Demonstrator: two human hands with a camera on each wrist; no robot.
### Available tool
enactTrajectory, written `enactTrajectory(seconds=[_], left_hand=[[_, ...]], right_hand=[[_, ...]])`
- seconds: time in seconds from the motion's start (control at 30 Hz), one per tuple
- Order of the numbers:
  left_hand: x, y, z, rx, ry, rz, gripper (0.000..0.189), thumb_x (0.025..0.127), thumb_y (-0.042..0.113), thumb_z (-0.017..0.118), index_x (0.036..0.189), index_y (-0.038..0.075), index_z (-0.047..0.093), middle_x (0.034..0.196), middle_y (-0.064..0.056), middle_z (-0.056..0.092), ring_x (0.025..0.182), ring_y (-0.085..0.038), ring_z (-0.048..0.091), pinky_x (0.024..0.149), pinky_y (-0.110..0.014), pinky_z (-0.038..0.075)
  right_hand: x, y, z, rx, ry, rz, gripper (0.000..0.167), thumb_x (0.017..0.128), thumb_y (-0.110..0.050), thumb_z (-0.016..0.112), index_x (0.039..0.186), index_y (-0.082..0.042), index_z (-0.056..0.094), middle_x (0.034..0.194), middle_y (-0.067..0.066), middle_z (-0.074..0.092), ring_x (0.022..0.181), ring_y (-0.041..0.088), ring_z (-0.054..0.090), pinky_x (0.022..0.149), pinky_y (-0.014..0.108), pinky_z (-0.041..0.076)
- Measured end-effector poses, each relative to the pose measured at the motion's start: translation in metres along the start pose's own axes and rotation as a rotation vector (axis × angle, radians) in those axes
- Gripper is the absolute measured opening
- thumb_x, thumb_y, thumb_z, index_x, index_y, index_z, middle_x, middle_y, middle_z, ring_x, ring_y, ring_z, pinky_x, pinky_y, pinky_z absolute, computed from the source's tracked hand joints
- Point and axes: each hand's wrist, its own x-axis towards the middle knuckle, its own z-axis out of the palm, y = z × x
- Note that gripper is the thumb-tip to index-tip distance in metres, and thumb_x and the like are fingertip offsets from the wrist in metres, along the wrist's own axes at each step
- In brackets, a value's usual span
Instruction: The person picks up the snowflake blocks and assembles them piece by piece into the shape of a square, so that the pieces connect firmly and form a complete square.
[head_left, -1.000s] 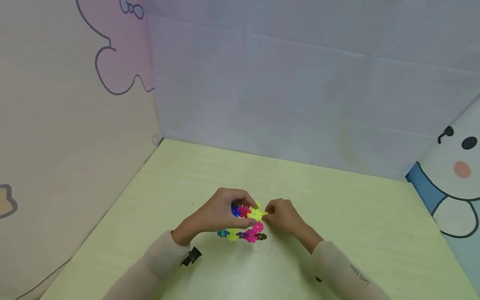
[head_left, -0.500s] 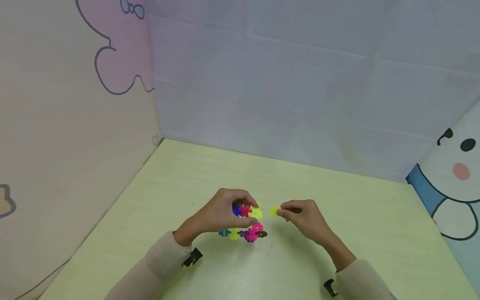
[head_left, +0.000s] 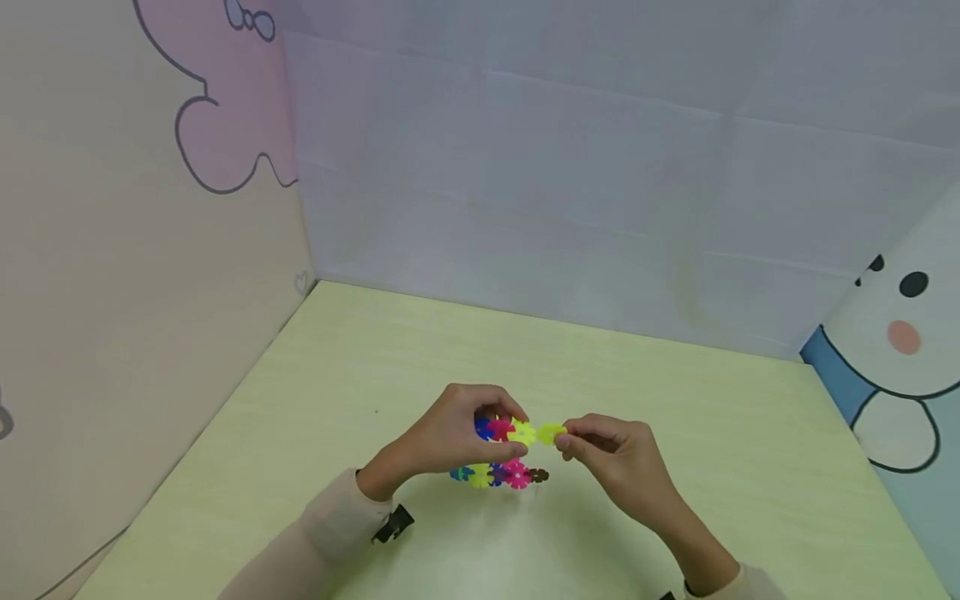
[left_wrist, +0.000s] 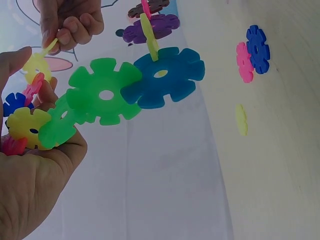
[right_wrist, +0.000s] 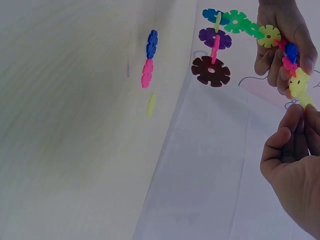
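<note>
My left hand (head_left: 450, 429) grips a chain of interlocking snowflake discs around its blue and red part. From the grip, the chain runs through a green disc (left_wrist: 106, 92) and a teal disc (left_wrist: 170, 75) to a purple disc (right_wrist: 215, 38) and a brown disc (right_wrist: 211, 71). A yellow disc (head_left: 522, 432) forms the end that sticks out past the left fingertips. Between thumb and fingers, my right hand (head_left: 626, 467) pinches another yellow disc (head_left: 551, 433), edge-on right at that end. Whether their slots are engaged I cannot tell.
On the pale table (head_left: 712, 400) lie a blue disc (left_wrist: 257, 50) and a pink disc (left_wrist: 244, 62) side by side, with a lone yellow disc (left_wrist: 242, 120) near them. A white wall (head_left: 600, 192) stands along the table's far edge.
The right hand drew away rightward with its yellow disc, leaving a gap to the chain, then brought it back against the yellow end. The left hand keeps its grip, and the head view shifted slightly.
</note>
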Motion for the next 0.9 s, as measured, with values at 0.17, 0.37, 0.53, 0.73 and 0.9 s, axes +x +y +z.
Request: enactTrajectory(seconds=[0.17, 0.37, 0.53, 0.73, 0.9], left_hand=[[0.0, -0.002, 0.004, 0.015, 0.006, 0.009, 0.026, 0.085, 0.021, 0.085, 0.108, 0.015, 0.075, 0.09, 0.003, 0.072, 0.07, -0.005, 0.061, 0.063, -0.024, 0.057], [0.0, -0.003, 0.005, 0.013, 0.019, 0.019, 0.027, 0.086, 0.023, 0.085, 0.109, 0.015, 0.074, 0.092, 0.0, 0.072, 0.073, -0.005, 0.062, 0.065, -0.024, 0.058], [0.001, 0.0, 0.007, -0.01, 0.026, 0.031, 0.027, 0.086, 0.022, 0.086, 0.108, 0.014, 0.074, 0.092, -0.002, 0.073, 0.071, -0.005, 0.061, 0.064, -0.023, 0.057], [0.001, 0.001, 0.012, -0.033, 0.036, 0.03, 0.026, 0.085, 0.02, 0.086, 0.106, 0.011, 0.073, 0.091, -0.003, 0.074, 0.069, -0.003, 0.061, 0.062, -0.022, 0.056], [0.001, 0.001, 0.015, -0.054, 0.052, 0.021, 0.026, 0.085, 0.018, 0.085, 0.105, 0.01, 0.071, 0.09, -0.004, 0.073, 0.069, -0.004, 0.063, 0.063, -0.023, 0.057]], right_hand=[[-0.002, 0.001, 0.002, 0.016, 0.012, -0.031, 0.007, 0.093, -0.002, 0.073, 0.096, -0.006, 0.077, 0.084, -0.004, 0.074, 0.076, 0.011, 0.071, 0.075, 0.024, 0.06], [-0.005, 0.002, 0.003, -0.026, 0.043, -0.027, 0.009, 0.092, -0.003, 0.075, 0.095, -0.01, 0.078, 0.083, -0.002, 0.074, 0.076, 0.01, 0.068, 0.071, 0.024, 0.059], [-0.005, 0.004, 0.007, -0.031, 0.083, -0.067, 0.011, 0.091, -0.001, 0.075, 0.095, -0.01, 0.079, 0.082, 0.004, 0.073, 0.076, 0.011, 0.066, 0.069, 0.024, 0.056], [-0.006, 0.006, 0.013, -0.019, 0.114, -0.121, 0.014, 0.09, 0.003, 0.075, 0.096, -0.009, 0.079, 0.081, -0.001, 0.071, 0.076, 0.01, 0.063, 0.066, 0.023, 0.054], [-0.005, 0.008, 0.017, -0.046, 0.136, -0.148, 0.015, 0.089, 0.003, 0.075, 0.096, -0.009, 0.08, 0.079, -0.003, 0.07, 0.074, 0.009, 0.06, 0.062, 0.022, 0.051]])
